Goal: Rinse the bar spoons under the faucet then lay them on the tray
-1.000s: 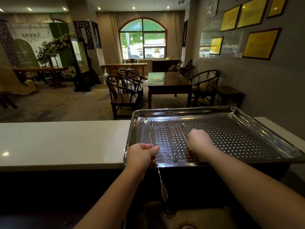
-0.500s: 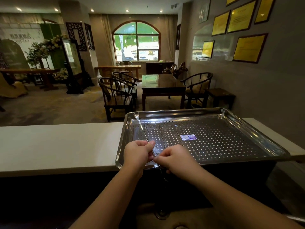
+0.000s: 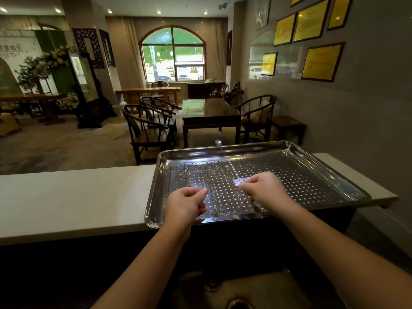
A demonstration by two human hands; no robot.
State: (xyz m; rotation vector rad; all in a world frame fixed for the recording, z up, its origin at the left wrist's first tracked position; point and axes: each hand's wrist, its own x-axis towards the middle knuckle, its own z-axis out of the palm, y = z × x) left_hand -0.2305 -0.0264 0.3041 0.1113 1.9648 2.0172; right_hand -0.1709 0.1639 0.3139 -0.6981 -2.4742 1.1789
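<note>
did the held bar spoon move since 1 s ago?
Yes. The bar spoon went from the left hand at the tray left edge to the right hand, mid-tray.

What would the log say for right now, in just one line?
right hand grips bar spoon tilted over tray | left hand curled, hold unclear | other spoons lying on tray

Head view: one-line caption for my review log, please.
Right hand lowers a bar spoon onto the perforated tray; left hand hovers nearby.
</note>
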